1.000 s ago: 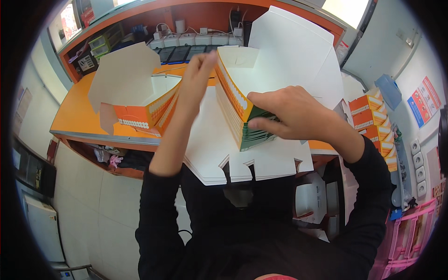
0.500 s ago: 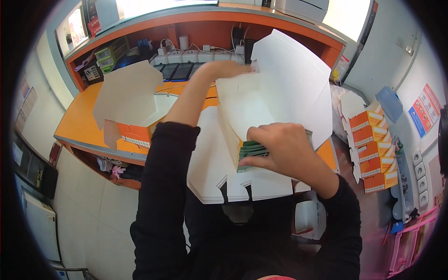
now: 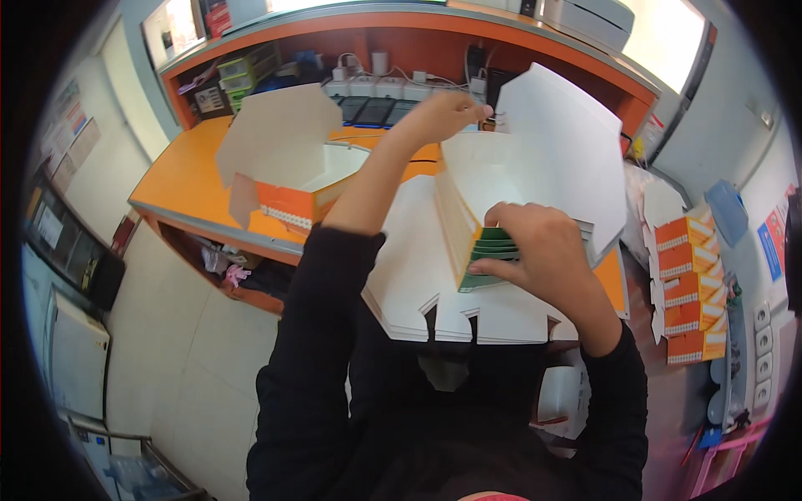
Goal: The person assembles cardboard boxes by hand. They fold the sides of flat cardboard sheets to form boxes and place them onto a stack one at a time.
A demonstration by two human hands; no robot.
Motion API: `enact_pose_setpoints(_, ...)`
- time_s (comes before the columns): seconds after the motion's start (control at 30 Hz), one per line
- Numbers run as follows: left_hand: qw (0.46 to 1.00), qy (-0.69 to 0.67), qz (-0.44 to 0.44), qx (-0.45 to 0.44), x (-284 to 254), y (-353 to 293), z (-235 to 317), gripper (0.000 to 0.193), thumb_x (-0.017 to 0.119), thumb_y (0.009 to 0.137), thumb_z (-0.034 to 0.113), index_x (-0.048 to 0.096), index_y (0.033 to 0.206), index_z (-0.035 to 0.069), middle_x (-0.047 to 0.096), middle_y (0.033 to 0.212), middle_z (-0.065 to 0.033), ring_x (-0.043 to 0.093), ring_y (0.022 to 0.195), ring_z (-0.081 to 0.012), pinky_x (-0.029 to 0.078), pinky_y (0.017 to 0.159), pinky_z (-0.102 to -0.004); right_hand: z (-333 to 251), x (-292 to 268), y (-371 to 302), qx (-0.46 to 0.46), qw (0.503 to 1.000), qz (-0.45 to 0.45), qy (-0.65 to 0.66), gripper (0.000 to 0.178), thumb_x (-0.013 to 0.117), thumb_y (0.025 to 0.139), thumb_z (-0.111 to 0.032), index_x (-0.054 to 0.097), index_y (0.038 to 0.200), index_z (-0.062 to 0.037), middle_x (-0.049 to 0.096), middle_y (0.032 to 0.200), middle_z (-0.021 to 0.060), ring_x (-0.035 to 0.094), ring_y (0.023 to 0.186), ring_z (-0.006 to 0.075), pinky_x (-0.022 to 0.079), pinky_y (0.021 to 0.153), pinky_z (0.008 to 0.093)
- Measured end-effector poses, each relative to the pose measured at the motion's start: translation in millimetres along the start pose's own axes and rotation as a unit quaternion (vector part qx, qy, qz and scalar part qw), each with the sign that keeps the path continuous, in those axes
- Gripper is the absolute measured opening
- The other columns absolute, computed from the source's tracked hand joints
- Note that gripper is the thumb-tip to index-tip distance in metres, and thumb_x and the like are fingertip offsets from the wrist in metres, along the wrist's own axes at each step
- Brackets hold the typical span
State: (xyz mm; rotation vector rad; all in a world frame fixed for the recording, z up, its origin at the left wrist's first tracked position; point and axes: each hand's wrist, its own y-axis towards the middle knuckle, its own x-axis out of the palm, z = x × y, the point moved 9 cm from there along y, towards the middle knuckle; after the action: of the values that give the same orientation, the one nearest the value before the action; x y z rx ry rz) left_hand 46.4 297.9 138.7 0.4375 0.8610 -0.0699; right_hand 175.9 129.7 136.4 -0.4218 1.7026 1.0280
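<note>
My right hand (image 3: 543,242) grips the near end of a stack of nested cardboard food boxes (image 3: 478,179), thumb outside and fingers over the rim. White inside, the boxes show several layered green edges at that end, and a large white flap stands up on their right. By the stack's far left corner is my left hand (image 3: 451,115), fingers loosely stretched to the right with nothing visible in them; whether they touch the box is unclear. Under the stack lie flat white box blanks (image 3: 405,275) with notched near edges, overhanging the table.
An open orange-and-white box (image 3: 288,200) stands left on the orange table (image 3: 180,179). Folded orange boxes (image 3: 692,288) are piled at the right. Behind are a raised orange shelf (image 3: 393,37), dark tablets (image 3: 376,111) and cables. A white carton (image 3: 561,392) sits low beside me.
The view has shifted, so the scene sits farther right. My left hand has risen slightly from the stack's far corner. My right hand keeps its grip on the near end.
</note>
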Motion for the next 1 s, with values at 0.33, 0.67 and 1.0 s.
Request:
enact_pose_setpoints(0.33, 0.814, -0.140, 0.558, -0.085, -64.4, -295.1, -98.1, 0.063, 0.059, 0.087, 0.006, 0.024, 0.139, -0.002, 0.034, 0.135, -0.0165, 0.040, 0.120, -0.0238, 0.035, 0.099, -0.0374, -119.3, 77.9, 108.4, -0.033, 0.982, 0.187, 0.005, 0.025, 0.060, 0.077, -0.010, 0.059, 0.101, -0.0022, 0.063, 0.093, 0.0100, 0.061, 0.092, 0.0236, 0.050, 0.076, 0.0342)
enact_pose_setpoints(0.67, 0.854, 0.012, 0.520, 0.004, -70.0, -291.5, -76.7, 0.090, 0.078, 0.076, 0.031, 0.024, 0.139, -0.003, 0.028, 0.139, -0.0180, 0.031, 0.128, -0.0300, 0.031, 0.104, -0.0437, -132.8, 16.4, 126.7, -0.197, 0.970, 0.092, 0.106, 0.010, 0.063, 0.078, -0.011, 0.064, 0.087, -0.0064, 0.068, 0.081, 0.0076, 0.066, 0.083, 0.0251, 0.044, 0.091, 0.0434)
enact_pose_setpoints(1.0, 0.694, -0.640, 0.261, 0.200, -123.3, -197.6, 40.5, 0.083, 0.052, 0.079, 0.066, 0.036, 0.140, 0.013, 0.045, 0.135, -0.0090, 0.040, 0.129, -0.0287, 0.033, 0.105, -0.0545, -127.3, -113.9, 90.4, -0.297, 0.927, 0.101, 0.207, 0.042, 0.075, 0.078, -0.019, 0.061, 0.115, -0.0038, 0.067, 0.103, 0.0079, 0.063, 0.090, 0.0164, 0.050, 0.080, 0.0281)
